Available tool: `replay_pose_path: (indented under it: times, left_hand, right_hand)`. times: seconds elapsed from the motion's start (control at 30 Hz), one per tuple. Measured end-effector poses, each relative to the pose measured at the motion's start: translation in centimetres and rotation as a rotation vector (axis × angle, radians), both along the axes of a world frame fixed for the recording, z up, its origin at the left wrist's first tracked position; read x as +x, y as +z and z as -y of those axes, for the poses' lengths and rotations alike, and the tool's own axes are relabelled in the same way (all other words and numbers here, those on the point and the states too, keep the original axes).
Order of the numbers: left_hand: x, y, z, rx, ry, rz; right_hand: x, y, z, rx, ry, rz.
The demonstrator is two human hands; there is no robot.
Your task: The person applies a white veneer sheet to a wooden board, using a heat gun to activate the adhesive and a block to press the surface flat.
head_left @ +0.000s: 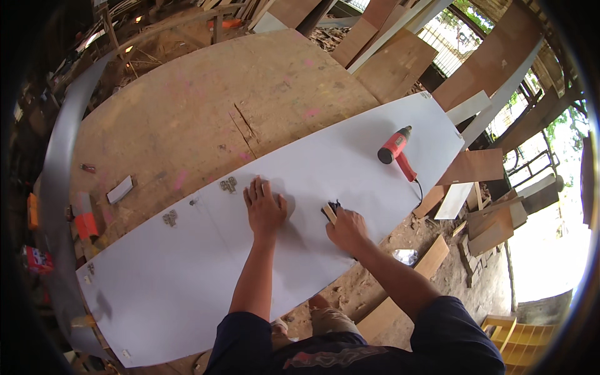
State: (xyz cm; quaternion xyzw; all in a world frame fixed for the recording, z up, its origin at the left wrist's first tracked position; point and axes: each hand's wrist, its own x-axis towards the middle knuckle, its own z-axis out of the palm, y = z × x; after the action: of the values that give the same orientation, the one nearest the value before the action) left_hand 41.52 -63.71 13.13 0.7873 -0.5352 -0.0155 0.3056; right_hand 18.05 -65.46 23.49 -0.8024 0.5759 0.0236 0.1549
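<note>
A long white panel (325, 169) lies slantwise across a worn wooden work table. My left hand (264, 209) rests palm down on the panel, fingers stretched out, holding nothing. To its right, my right hand (348, 230) is closed around a small wooden piece with dark, ragged material (330, 210) at its end; its exact kind is unclear. That dark end is at the panel surface. Metal hinges (228, 184) sit by the panel's far edge, just left of my left hand, with another metal hinge (170, 217) farther left.
A red heat gun (396, 151) lies on the panel's right part, its cord running over the near edge. The brown table top (206, 112) stretches beyond the panel. A curved grey strip (61, 150) bounds the left side. Wooden boards (394, 62) lean at the back right.
</note>
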Motion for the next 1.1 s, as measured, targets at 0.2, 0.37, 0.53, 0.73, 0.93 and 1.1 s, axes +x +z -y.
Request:
replay_pose_path:
  times: [0.2, 0.37, 0.53, 0.73, 0.93, 1.1]
  left_hand:
    - [0.3, -0.3, -0.6, 0.037, 0.017, 0.046]
    - [-0.3, -0.5, -0.4, -0.012, 0.0, 0.048]
    - [0.2, 0.5, 0.0, 0.021, -0.005, 0.049]
    - [0.3, -0.7, -0.4, -0.013, 0.004, 0.019]
    - [-0.5, -0.7, -0.1, -0.013, -0.006, 0.056]
    - [-0.4, -0.8, 0.0, 0.038, 0.023, 0.106]
  right_hand:
    - [6.9, -1.2, 6.8, -0.088, 0.022, 0.055]
    - [10.8, -1.0, 13.3, -0.214, 0.116, -0.077]
    - [6.6, 2.2, 10.4, 0.034, 0.056, -0.059]
    - [-3.4, 0.7, -1.3, 0.094, 0.036, -0.015]
    - [-2.4, 0.2, 0.8, 0.033, 0.044, 0.022]
    - [1.8, -0.2, 4.5, -0.005, 0.051, 0.054]
